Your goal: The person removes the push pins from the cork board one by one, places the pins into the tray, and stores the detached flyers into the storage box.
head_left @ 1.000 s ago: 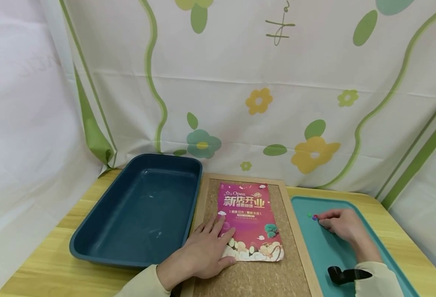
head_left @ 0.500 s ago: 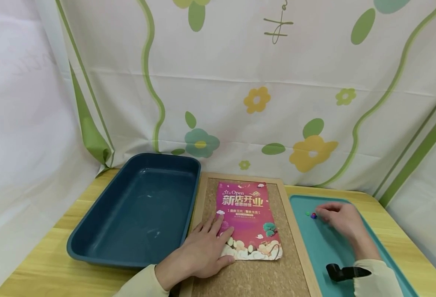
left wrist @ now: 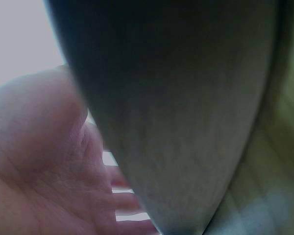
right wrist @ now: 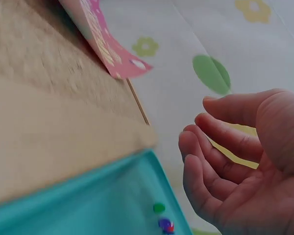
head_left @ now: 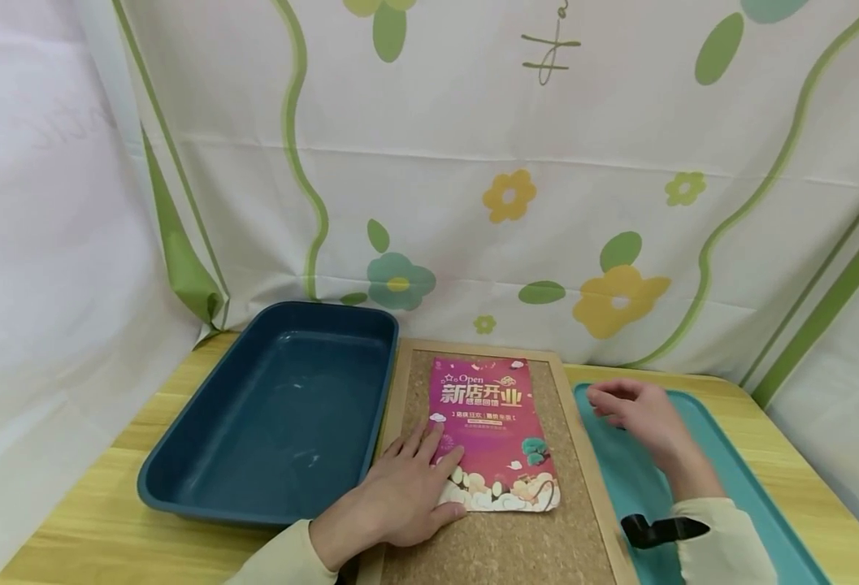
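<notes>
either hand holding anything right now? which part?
Neither grips anything. Left hand presses flat on the flyer's lower-left corner; right hand is loosely curled and empty above the pins.

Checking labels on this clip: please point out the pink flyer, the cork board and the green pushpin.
pink flyer (head_left: 489, 422): head view, middle of the printed sheet.
cork board (head_left: 553, 532): head view, bare cork near the lower right.
green pushpin (right wrist: 159, 207): right wrist view, its round head.

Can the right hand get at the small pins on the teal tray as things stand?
Probably yes. The right hand hovers just above the teal tray, fingers loosely curled and holding nothing, with the green pin and blue pin lying uncovered right below them.
</notes>
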Demonstrator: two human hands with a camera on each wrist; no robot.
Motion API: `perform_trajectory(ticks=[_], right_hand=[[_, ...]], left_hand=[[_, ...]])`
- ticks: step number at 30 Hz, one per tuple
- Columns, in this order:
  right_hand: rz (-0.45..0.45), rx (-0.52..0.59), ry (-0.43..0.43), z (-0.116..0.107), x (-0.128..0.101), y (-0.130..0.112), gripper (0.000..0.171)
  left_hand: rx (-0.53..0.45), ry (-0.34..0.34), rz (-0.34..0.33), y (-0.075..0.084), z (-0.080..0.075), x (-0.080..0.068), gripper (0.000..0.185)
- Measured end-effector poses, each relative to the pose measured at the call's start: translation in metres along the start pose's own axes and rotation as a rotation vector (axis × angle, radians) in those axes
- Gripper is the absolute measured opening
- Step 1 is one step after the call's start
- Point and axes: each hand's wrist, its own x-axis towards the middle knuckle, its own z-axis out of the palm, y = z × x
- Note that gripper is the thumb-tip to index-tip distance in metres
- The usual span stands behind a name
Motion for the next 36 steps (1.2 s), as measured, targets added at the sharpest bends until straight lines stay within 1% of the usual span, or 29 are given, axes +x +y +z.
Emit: perform_trajectory(ticks=[3, 6, 12, 14, 18, 25, 27, 34, 36], right_hand=[[0.011, 0.002, -0.028, 0.006, 0.005, -0.012, 0.049], [0.023, 0.029, -0.050, 0.009, 0.011, -0.021, 0.049], [0.055, 0.159, -0.116, 0.021, 0.030, -0.029, 0.055], [0.065, 0.203, -0.135, 0.026, 0.037, -0.031, 0.053], [0.065, 0.240, -0.175, 0.035, 0.046, -0.032, 0.050], [0.070, 0.249, -0.212, 0.049, 0.056, -0.033, 0.048], [0.078, 0.243, -0.207, 0.053, 0.058, -0.034, 0.048], [0.081, 0.166, -0.177, 0.062, 0.058, -0.038, 0.044], [0.090, 0.168, -0.165, 0.064, 0.058, -0.038, 0.043]], left_hand=[[-0.001, -0.003, -0.005, 0.000, -0.001, 0.000, 0.074], [-0.001, -0.005, -0.003, 0.001, -0.001, 0.000, 0.074], [0.000, -0.007, -0.001, 0.000, 0.000, 0.001, 0.074], [-0.001, -0.009, -0.004, 0.000, 0.000, 0.001, 0.074], [0.002, -0.007, -0.006, 0.000, 0.001, 0.000, 0.075], [0.002, -0.002, -0.004, 0.000, 0.001, 0.001, 0.075], [0.000, 0.000, -0.003, 0.000, 0.001, 0.001, 0.075], [0.000, 0.004, -0.004, 0.000, 0.000, 0.000, 0.075], [-0.002, 0.005, -0.002, 0.000, 0.000, 0.000, 0.074]])
